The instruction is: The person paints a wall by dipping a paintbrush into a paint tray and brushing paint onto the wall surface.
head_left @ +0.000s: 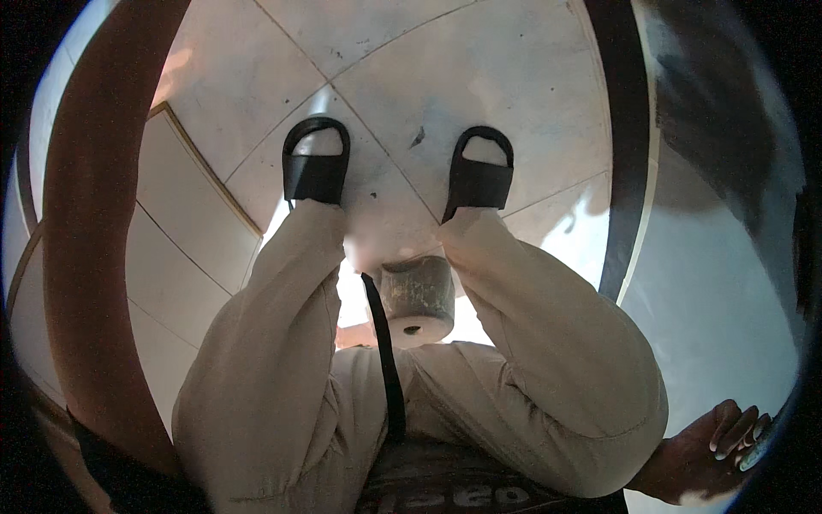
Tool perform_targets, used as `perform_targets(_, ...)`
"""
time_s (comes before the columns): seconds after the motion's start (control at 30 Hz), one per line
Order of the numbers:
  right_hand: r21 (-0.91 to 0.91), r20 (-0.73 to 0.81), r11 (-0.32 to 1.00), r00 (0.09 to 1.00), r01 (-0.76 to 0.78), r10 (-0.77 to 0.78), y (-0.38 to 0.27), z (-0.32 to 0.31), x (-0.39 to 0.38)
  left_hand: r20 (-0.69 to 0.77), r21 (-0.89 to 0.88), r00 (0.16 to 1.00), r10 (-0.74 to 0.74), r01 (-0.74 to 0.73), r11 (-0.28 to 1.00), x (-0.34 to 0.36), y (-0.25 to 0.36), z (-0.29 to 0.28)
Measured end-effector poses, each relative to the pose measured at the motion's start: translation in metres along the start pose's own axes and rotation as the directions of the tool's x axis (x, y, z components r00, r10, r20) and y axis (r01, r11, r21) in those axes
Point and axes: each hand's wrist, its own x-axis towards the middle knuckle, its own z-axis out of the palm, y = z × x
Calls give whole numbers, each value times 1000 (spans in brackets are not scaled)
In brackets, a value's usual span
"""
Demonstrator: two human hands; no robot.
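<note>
My left forearm rises along the left side and out of the top; that hand is outside the picture. My right hand is low at the right, fingers curled against the pale surface; what they hold, if anything, I cannot make out. Between my legs in beige trousers is a grey, stained cylindrical object with a small hole. A black strap hangs beside it. Two black slide sandals are on my feet.
Beneath me is a pale, scuffed tiled floor. A wooden-edged panel with dark lines is at the left. A long dark band runs along the right, beside a pale surface with a dark shadow over its upper part.
</note>
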Motion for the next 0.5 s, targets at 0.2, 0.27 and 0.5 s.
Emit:
perform_targets(0.2, 56, 6, 997, 998, 59, -59, -3, -4, -9, 234, 190, 971, 40, -86, 978, -12, -36, -24)
perform_targets(0.27, 85, 6, 993, 997, 78, -79, -3, -6, -14, 152, 220, 988, -31, -3, 976, -28, -33, -19)
perform_targets(0.5, 30, 34, 992, 992, 119, -120, -2, -29, -27, 265, -8, 964, 27, -26, 1000, -68, -77, 23)
